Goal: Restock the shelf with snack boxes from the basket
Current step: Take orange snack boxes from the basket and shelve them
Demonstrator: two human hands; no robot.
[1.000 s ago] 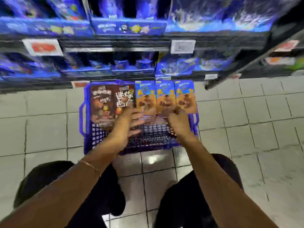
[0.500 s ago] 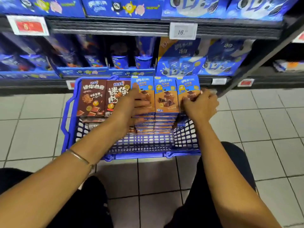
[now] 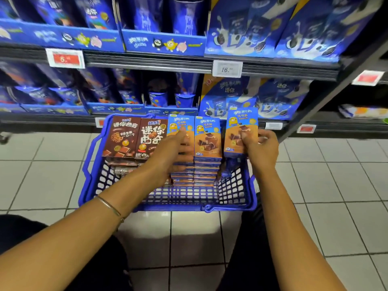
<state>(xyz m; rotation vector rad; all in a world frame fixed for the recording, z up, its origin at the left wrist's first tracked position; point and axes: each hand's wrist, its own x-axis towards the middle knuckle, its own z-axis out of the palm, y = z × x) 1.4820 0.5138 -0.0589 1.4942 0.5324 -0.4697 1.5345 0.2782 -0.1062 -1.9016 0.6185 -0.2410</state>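
Observation:
A blue plastic basket (image 3: 168,203) sits on the tiled floor in front of the shelf (image 3: 147,61). It holds stacks of blue-and-orange snack boxes (image 3: 207,139) in the middle and brown snack boxes (image 3: 121,137) at the left. My right hand (image 3: 260,148) grips one blue-and-orange box (image 3: 239,127) and holds it lifted above the basket's right side. My left hand (image 3: 174,148) lies on the top box of the left blue-and-orange stack (image 3: 180,123), fingers wrapped over its edge.
The lower shelf level behind the basket carries blue cookie packs and cups (image 3: 157,97). Larger blue boxes (image 3: 262,26) fill the upper level. Price tags (image 3: 227,69) hang on the shelf edges. My knees (image 3: 252,248) flank the basket on the floor.
My right hand has lifted the rightmost blue-and-orange box up out of its stack. The camera has tilted up, showing more of the shelf. My left hand stays on the left stack.

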